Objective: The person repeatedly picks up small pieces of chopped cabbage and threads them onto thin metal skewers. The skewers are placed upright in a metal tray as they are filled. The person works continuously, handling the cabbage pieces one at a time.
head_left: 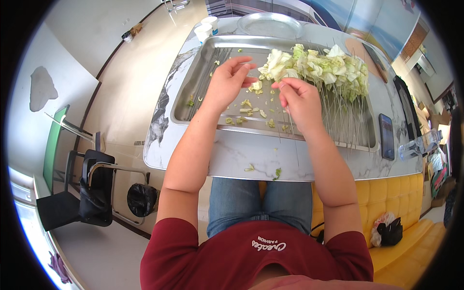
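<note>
My left hand (230, 79) hovers over the metal tray (177, 108), its fingers stretched and slightly apart, with nothing visible in them. To its right, my right hand (302, 101) is closed in a pinch, and a thin metal skewer (296, 145) runs down from it past the tray's front edge. Beyond and beside that hand lies a heap of skewered cabbage leaves (328, 67), pale green and white, their bare skewer ends pointing toward me. Loose cabbage bits (246, 108) are scattered on the tray floor. A bundle of bare skewers (220, 57) rests along the tray's left side.
Two paper cups (203, 32) and a round metal plate (270, 24) stand behind the tray. A knife (375, 60) lies on a board at the far right. Nearer are a phone (386, 137) and a clear plastic bottle (419, 145). Green scraps (277, 174) lie by the table's front edge.
</note>
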A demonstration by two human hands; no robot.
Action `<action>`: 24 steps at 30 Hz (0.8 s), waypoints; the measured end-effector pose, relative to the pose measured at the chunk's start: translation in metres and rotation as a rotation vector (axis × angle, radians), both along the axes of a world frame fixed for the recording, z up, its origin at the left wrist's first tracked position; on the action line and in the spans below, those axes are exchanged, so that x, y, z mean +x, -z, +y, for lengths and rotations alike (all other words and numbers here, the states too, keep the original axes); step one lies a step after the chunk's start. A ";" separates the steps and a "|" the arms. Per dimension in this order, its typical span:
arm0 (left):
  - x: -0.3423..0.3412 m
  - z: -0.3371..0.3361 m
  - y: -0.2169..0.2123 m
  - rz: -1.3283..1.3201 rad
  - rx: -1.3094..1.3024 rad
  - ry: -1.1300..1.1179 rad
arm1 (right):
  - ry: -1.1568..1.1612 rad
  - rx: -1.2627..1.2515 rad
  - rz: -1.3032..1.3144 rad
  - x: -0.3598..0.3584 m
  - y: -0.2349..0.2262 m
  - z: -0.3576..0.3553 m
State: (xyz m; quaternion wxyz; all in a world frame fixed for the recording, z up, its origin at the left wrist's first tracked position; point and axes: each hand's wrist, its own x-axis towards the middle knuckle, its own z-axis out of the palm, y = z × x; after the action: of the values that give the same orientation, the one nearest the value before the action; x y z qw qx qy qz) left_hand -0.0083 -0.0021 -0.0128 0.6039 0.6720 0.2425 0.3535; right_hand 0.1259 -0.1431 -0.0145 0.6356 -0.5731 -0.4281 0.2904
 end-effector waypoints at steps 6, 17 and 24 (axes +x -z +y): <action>-0.007 0.024 0.039 0.795 0.835 -0.076 | 0.039 0.039 0.052 0.009 -0.001 -0.001; 0.003 0.026 0.050 0.792 0.848 0.114 | 0.031 0.047 0.031 0.009 0.000 -0.001; 0.020 0.052 0.034 0.869 0.900 -0.112 | 0.056 0.033 0.050 0.014 0.001 0.001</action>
State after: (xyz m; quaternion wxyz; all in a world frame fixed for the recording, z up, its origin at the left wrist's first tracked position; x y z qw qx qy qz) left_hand 0.0119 0.0497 -0.0467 0.0889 0.9289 0.3282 0.1468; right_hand 0.1400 -0.1421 -0.0151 0.6634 -0.5668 -0.4008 0.2793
